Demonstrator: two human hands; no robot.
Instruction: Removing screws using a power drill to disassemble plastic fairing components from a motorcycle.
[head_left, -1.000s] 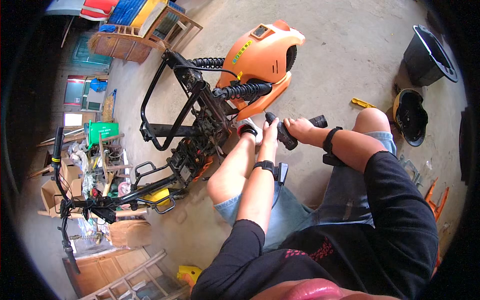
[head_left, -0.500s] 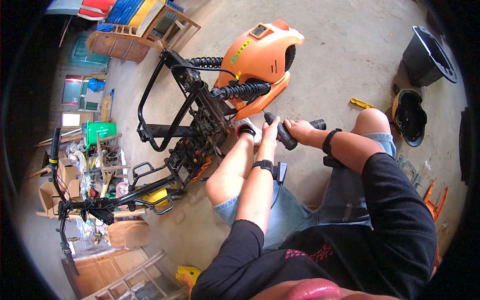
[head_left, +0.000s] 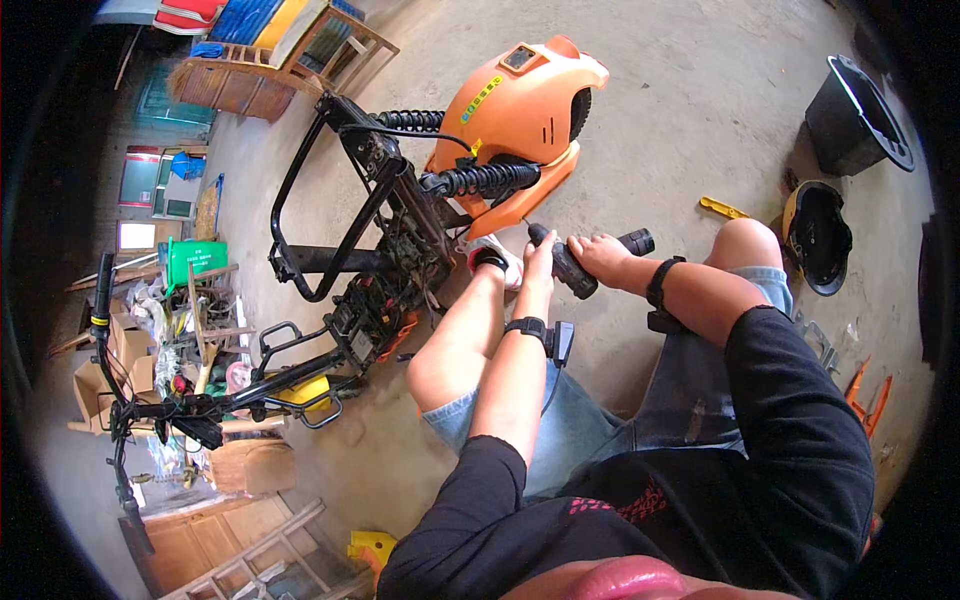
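I hold a black cordless drill in both hands, its bit pointed at the lower orange fender piece; whether the tip touches cannot be told. My left hand is closed round the front of the drill, and my right hand grips it farther back. Beyond them lies the orange rear mudguard over a tyre, with black coil shock absorbers and the black scooter frame on its side.
A yellow tool, a helmet and a black bucket lie to the right, with orange panels lower down. Handlebars, heaped clutter, a green bin and wooden furniture are to the left.
The scene has shifted slightly leftward and up in the view. Both hands stay on the drill in nearly the same position.
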